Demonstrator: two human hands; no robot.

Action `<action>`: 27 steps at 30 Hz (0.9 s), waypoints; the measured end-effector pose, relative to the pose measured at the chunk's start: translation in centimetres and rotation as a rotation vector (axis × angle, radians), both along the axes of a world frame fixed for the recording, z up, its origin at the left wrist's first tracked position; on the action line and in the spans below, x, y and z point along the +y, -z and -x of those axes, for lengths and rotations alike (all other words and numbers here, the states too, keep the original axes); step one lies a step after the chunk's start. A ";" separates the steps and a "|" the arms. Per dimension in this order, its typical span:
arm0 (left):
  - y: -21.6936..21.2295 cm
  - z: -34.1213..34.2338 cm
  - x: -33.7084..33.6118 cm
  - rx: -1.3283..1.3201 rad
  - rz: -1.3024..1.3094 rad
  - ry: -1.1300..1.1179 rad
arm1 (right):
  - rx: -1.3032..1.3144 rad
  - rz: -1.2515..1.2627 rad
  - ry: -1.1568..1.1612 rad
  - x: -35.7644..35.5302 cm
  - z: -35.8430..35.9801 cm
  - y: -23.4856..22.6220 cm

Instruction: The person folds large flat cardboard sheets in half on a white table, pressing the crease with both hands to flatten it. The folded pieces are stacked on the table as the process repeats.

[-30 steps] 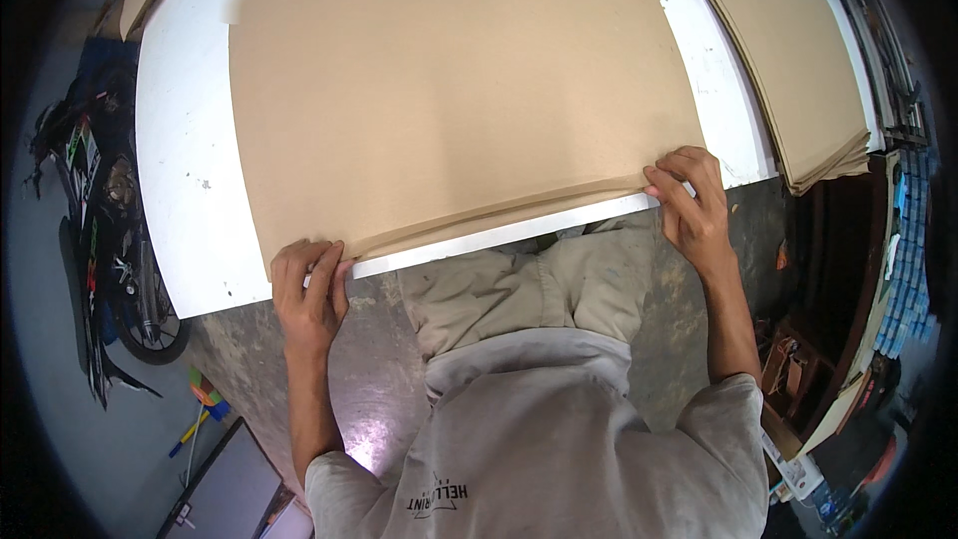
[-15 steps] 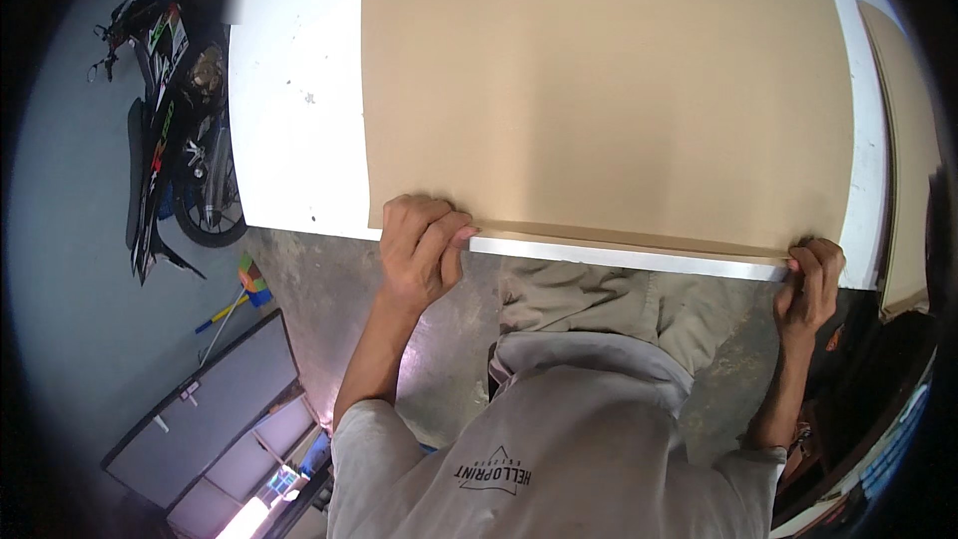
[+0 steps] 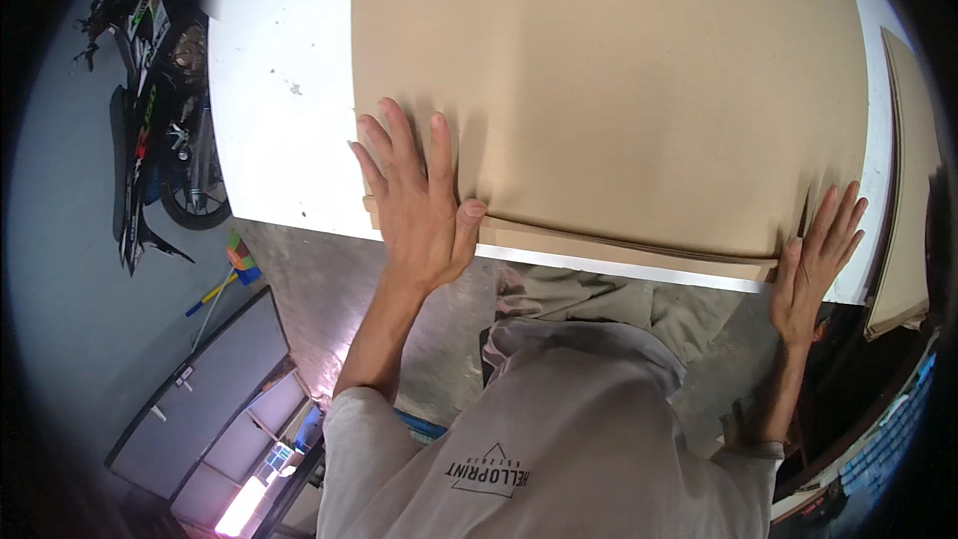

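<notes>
A large brown cardboard sheet (image 3: 619,90) lies on a white table (image 3: 279,140). Along its near side runs a narrow strip of the same brown colour (image 3: 629,254), close to the table's front edge. My left hand (image 3: 414,205) is over the sheet's near left corner, fingers spread and pointing away from me. At the near right corner is my right hand (image 3: 813,260), its fingers stretched out and the thumb beside the strip's end. Neither hand grips anything. Whether the palms press on the cardboard or hover just above it is hard to tell.
More brown sheets (image 3: 903,190) stand or lie beyond the table's right edge. A motorcycle (image 3: 170,130) is on the left, with a blue-and-yellow broom (image 3: 225,279) near it. Grey panels (image 3: 215,389) are at the lower left, and shelving with blue items (image 3: 888,429) at the lower right.
Both hands have let go of the near edge, opened from a curled grip and moved forward over the corners. More of the brown strip along that edge now shows.
</notes>
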State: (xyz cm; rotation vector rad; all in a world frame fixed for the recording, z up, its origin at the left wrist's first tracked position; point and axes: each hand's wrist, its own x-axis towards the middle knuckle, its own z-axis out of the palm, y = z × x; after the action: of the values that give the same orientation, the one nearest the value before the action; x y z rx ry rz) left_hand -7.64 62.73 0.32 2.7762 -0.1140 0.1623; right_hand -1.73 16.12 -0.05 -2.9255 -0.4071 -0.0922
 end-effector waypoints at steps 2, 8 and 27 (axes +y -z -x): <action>0.2 -0.1 0.0 0.074 -0.140 -0.046 | -0.038 0.074 -0.020 0.6 -0.4 0.8; -2.9 -1.7 -3.6 0.207 -0.312 -0.072 | -0.091 0.135 0.005 5.8 -1.6 -2.8; -2.1 -3.5 -1.2 0.147 -0.478 -0.147 | -0.122 0.156 -0.064 4.0 -3.8 -1.6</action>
State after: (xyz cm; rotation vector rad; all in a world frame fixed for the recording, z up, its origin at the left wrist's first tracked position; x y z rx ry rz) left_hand -4.19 61.58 2.42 3.2622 0.1037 -0.0403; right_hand 2.11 20.15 1.55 -3.0659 -0.5505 -0.2416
